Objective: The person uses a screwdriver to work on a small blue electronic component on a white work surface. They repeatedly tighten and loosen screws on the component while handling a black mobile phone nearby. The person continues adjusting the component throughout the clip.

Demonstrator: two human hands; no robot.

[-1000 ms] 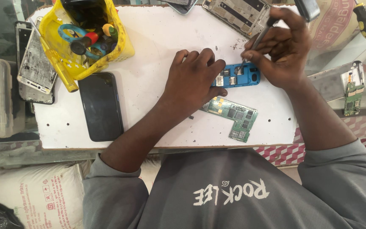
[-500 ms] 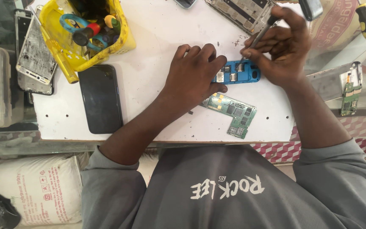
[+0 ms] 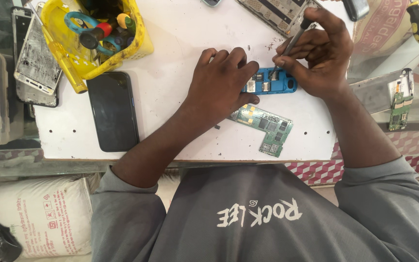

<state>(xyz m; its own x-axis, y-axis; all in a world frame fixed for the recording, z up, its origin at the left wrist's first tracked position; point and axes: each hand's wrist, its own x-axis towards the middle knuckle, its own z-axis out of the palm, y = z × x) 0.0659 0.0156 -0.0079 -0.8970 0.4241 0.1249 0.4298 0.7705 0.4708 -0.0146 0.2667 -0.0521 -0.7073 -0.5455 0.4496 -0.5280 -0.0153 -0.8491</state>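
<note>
Head view: our left hand presses the blue phone frame flat; right hand pinches a screwdriver over it. Yellow basket, far left of the frame, holds scissors and tools.

A small blue phone frame, opened with its inner slots exposed, is laid flat near the worktop's far right. A thin dark-handled screwdriver is tilted, tip on the frame.

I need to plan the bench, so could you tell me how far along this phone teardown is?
Done: a green circuit board lies loose on the white board. In hand: the left hand steadies the blue phone frame while the right hand works a screwdriver into it. Left: parts remain in the frame.
</note>
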